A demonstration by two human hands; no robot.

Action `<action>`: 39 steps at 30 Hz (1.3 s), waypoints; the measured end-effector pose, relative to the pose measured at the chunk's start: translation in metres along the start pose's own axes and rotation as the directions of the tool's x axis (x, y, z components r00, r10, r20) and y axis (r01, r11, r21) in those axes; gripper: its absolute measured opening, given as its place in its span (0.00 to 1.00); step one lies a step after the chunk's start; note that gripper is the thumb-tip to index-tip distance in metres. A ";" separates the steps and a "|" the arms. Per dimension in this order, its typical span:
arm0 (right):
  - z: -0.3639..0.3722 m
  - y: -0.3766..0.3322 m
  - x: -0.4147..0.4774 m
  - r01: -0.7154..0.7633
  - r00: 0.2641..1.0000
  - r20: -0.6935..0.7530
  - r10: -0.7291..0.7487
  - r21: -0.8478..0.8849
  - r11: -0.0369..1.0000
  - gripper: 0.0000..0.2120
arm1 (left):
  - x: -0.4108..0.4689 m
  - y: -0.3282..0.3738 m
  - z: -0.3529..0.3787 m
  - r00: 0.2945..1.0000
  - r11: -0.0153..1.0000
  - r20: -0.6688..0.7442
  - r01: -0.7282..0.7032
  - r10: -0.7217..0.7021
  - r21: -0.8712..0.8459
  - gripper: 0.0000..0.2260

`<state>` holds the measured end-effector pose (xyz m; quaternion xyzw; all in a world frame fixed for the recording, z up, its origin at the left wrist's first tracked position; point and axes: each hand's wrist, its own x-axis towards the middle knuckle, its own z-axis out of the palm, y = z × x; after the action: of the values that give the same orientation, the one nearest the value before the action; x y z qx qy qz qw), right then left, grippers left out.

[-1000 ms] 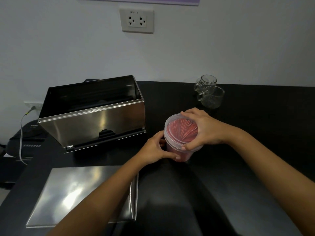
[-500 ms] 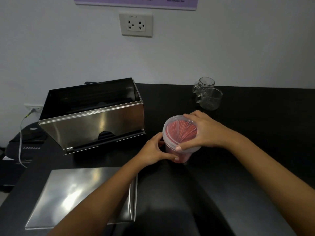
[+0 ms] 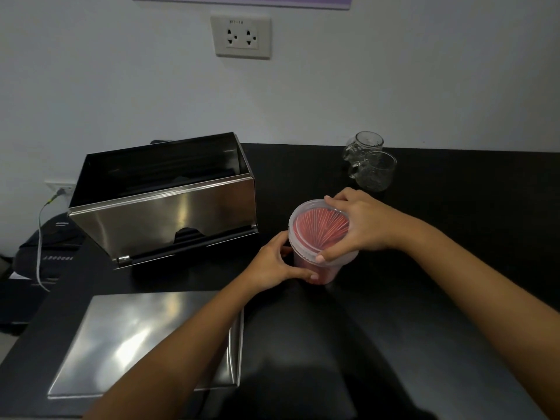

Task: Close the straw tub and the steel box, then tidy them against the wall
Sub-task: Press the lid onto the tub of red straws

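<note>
A clear plastic straw tub (image 3: 315,231) full of red straws stands on the black counter, a translucent lid resting on its rim. My left hand (image 3: 274,263) grips the tub's lower left side. My right hand (image 3: 360,225) lies over the lid's right edge, fingers curled around the rim. To the left stands the steel box (image 3: 169,213), its top open and the inside dark. Its flat steel lid (image 3: 145,338) lies apart on the counter in front, partly hidden by my left forearm.
Two glass mugs (image 3: 371,165) stand near the wall behind the tub. A wall socket (image 3: 241,36) is above the box. Off the counter's left edge are a black device (image 3: 51,241) and a plugged-in cable (image 3: 41,234).
Both hands have stayed on the tub; the right hand has shifted slightly round the lid's rim. The box and its lid have not moved.
</note>
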<state>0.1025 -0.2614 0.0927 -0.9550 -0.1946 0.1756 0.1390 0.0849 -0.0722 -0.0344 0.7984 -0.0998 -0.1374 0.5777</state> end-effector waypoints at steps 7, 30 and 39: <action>0.006 -0.003 -0.001 -0.036 0.996 -0.087 0.024 -0.142 0.989 0.63 | -0.001 0.000 0.000 1.000 0.999 0.020 0.004 -0.003 -0.043 0.38; -0.001 0.010 0.004 0.107 0.994 0.016 -0.107 -0.028 0.994 0.58 | -0.001 0.000 0.001 0.999 0.999 -0.013 -0.040 0.040 0.017 0.36; 0.016 0.010 0.003 0.138 0.973 -0.174 -0.153 -0.096 0.986 0.57 | -0.004 -0.001 0.004 0.993 0.992 -0.065 -0.095 0.101 0.081 0.33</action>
<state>0.1016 -0.2658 0.0744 -0.9551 -0.2578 0.0692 0.1285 0.0798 -0.0746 -0.0361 0.8186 -0.1242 -0.0773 0.5554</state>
